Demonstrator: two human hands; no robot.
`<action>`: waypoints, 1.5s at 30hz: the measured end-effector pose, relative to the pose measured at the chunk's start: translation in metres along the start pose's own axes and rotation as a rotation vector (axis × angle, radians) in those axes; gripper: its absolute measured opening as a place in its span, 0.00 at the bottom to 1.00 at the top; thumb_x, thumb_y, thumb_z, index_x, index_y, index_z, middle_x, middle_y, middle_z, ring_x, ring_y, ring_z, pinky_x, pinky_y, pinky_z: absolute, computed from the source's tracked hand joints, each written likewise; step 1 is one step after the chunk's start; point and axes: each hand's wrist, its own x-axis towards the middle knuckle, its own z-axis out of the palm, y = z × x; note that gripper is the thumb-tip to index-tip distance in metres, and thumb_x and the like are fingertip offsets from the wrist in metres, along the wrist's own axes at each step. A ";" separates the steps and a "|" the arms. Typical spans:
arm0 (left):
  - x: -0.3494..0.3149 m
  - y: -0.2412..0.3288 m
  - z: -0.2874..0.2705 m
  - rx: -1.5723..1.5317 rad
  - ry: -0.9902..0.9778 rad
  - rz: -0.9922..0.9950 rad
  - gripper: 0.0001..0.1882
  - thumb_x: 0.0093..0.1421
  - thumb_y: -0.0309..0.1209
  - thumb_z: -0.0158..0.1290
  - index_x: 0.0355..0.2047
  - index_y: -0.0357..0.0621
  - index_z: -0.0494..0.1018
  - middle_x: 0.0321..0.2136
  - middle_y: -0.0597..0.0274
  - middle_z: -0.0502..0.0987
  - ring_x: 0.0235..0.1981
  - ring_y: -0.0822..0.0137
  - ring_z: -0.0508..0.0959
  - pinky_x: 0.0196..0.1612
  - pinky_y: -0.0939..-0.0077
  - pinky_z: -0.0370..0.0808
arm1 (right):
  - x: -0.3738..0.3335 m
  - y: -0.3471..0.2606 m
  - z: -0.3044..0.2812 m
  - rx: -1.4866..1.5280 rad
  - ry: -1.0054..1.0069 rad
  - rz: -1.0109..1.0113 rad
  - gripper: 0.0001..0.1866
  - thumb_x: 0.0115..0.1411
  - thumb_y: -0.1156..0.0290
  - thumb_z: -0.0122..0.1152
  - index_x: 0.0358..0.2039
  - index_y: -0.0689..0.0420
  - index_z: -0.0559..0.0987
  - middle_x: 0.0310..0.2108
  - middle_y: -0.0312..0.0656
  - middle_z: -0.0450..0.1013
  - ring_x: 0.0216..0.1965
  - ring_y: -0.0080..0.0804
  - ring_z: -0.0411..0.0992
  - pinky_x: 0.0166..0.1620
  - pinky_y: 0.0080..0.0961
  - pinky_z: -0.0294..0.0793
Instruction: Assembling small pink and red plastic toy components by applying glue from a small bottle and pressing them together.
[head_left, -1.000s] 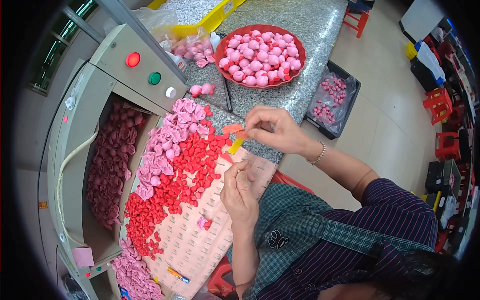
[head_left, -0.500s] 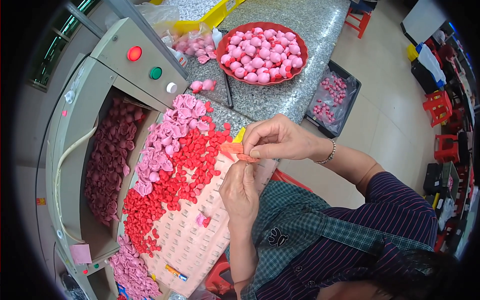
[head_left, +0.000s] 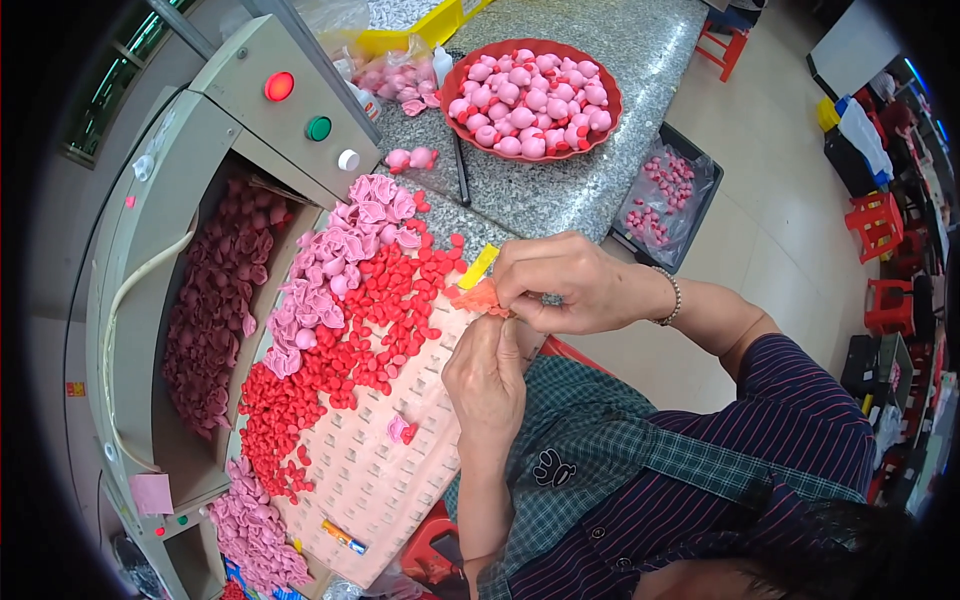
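Observation:
My right hand (head_left: 575,285) pinches a crinkled orange piece (head_left: 478,297) between thumb and fingers. Just below it, my left hand (head_left: 488,380) is closed, its thumb and fingertips meeting the same piece, whose exact kind I cannot make out. Past the fingertips lies a yellow strip (head_left: 480,266). Small red pieces (head_left: 375,315) are heaped on the pale pink sheet (head_left: 372,465) to the left of my hands, with ruffled pink pieces (head_left: 325,262) beyond them. One small pink-and-red piece (head_left: 402,430) rests alone on the sheet near my left hand.
A red bowl (head_left: 615,115) full of round pink-and-red pieces stands on the granite counter (head_left: 655,60). At left is a beige machine (head_left: 262,125) with a pink-filled opening. A black crate (head_left: 705,190) sits on the right; a small tube (head_left: 343,537) lies on the sheet.
The orange piece, spread between my hands before, is now bunched at the fingertips. My right fingers have curled in and my left hand has come closer. The view has shifted slightly.

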 end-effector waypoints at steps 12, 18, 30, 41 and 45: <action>-0.010 -0.006 0.004 -0.045 0.091 -0.026 0.08 0.67 0.25 0.50 0.40 0.35 0.76 0.29 0.50 0.78 0.28 0.55 0.79 0.33 0.66 0.75 | 0.007 -0.005 -0.022 -0.319 0.248 -0.076 0.11 0.46 0.88 0.58 0.30 0.62 0.76 0.32 0.44 0.73 0.30 0.34 0.74 0.31 0.26 0.73; -0.013 -0.010 0.004 -0.142 0.185 0.007 0.09 0.67 0.27 0.51 0.40 0.34 0.77 0.32 0.53 0.79 0.32 0.60 0.78 0.38 0.69 0.75 | 0.002 0.011 -0.029 -0.151 0.368 0.156 0.09 0.51 0.88 0.55 0.31 0.63 0.76 0.33 0.40 0.73 0.31 0.21 0.72 0.31 0.19 0.71; -0.019 -0.027 0.009 -0.224 0.274 0.044 0.12 0.68 0.32 0.52 0.42 0.34 0.78 0.34 0.53 0.78 0.36 0.61 0.77 0.41 0.70 0.74 | -0.009 0.014 -0.006 0.212 0.322 0.328 0.03 0.56 0.81 0.58 0.32 0.61 0.78 0.32 0.35 0.73 0.30 0.15 0.66 0.30 0.15 0.63; -0.016 -0.025 0.011 -0.224 0.298 0.063 0.14 0.69 0.34 0.51 0.42 0.35 0.78 0.35 0.55 0.80 0.36 0.62 0.77 0.41 0.70 0.74 | -0.005 -0.006 0.012 0.381 0.200 0.281 0.02 0.57 0.78 0.59 0.31 0.62 0.79 0.33 0.36 0.74 0.30 0.19 0.68 0.31 0.18 0.64; -0.017 -0.029 0.010 -0.147 0.285 0.091 0.13 0.71 0.33 0.49 0.42 0.33 0.76 0.33 0.62 0.76 0.33 0.73 0.73 0.39 0.79 0.71 | 0.000 -0.012 0.016 0.376 0.141 0.170 0.02 0.57 0.79 0.60 0.31 0.63 0.79 0.32 0.39 0.75 0.32 0.24 0.71 0.34 0.22 0.70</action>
